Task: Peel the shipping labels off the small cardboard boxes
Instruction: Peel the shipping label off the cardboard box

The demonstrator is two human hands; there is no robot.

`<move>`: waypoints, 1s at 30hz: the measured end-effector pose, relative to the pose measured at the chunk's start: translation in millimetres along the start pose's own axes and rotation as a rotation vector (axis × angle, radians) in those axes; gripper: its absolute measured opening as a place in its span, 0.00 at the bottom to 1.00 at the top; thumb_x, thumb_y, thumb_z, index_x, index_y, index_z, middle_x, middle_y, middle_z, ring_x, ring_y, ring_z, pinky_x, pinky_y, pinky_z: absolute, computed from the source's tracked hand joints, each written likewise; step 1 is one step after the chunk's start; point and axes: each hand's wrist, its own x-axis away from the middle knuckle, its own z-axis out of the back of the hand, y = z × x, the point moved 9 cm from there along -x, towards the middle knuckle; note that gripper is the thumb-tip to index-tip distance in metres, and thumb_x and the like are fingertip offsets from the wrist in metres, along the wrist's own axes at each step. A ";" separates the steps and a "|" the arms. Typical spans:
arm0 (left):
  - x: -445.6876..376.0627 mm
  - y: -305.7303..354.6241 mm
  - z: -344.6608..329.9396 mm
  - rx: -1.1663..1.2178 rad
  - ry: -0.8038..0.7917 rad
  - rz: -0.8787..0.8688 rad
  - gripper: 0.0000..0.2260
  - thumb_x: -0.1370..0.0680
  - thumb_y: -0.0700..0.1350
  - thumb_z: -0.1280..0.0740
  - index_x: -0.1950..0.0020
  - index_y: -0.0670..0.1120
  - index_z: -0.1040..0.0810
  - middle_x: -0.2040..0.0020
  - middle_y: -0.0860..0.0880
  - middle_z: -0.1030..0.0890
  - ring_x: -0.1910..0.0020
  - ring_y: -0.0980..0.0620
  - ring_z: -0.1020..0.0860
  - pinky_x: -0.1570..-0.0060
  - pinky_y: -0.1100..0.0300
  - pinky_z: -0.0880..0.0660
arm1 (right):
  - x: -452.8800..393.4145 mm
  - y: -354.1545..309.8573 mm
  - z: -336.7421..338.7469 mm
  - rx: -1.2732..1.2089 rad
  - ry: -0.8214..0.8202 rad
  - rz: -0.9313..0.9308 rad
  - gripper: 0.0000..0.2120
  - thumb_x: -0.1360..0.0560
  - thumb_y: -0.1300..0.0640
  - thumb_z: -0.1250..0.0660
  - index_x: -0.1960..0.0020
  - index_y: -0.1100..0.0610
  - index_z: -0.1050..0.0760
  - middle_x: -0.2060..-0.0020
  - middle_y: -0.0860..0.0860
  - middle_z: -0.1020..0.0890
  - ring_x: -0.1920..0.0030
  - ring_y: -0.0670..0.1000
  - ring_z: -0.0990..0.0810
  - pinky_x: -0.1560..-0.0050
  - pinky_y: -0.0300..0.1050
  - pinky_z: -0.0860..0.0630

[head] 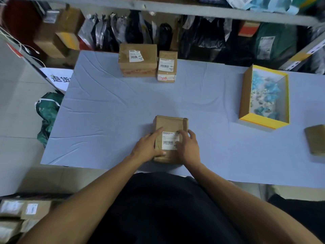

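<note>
A small brown cardboard box [171,125] lies near the table's front edge, with a white barcode label [169,140] on its top. My left hand [148,147] grips the box's left side, thumb along the near edge. My right hand [188,147] rests on the box's right side, its fingertips on the label's right edge. At the back of the table stand two more labelled boxes, a larger one [138,67] and a smaller one [167,74] next to it.
An open yellow-rimmed box [263,121] with crumpled blue and white scraps sits at the right. A brown box [315,140] lies at the far right edge. Shelves of parcels and bags stand behind the table. More labelled boxes [26,212] are stacked on the floor at the lower left.
</note>
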 end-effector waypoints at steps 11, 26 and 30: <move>-3.0 -2.1 0.1 -0.018 0.005 -0.007 0.45 0.32 0.55 0.23 0.23 0.65 0.47 0.32 0.46 0.28 0.36 0.45 0.27 0.41 0.55 0.29 | -4.9 1.5 -1.7 -0.020 0.010 -0.032 0.16 0.26 0.63 0.37 0.40 0.52 0.28 0.30 0.57 0.36 0.44 0.62 0.23 0.47 0.49 0.25; -2.1 -2.8 -1.3 -0.005 0.008 -0.005 0.45 0.32 0.55 0.23 0.25 0.68 0.48 0.32 0.46 0.28 0.36 0.46 0.28 0.40 0.53 0.27 | -1.6 4.8 3.3 -0.117 0.001 -0.056 0.17 0.26 0.63 0.36 0.39 0.51 0.25 0.30 0.53 0.34 0.45 0.53 0.23 0.50 0.39 0.32; -2.0 -1.8 -1.6 -0.010 0.012 -0.013 0.45 0.32 0.54 0.23 0.25 0.68 0.48 0.33 0.46 0.28 0.36 0.46 0.27 0.41 0.55 0.28 | -6.8 7.6 5.6 -0.135 0.033 -0.094 0.11 0.26 0.62 0.35 0.44 0.55 0.23 0.33 0.53 0.31 0.58 0.41 0.28 0.59 0.27 0.35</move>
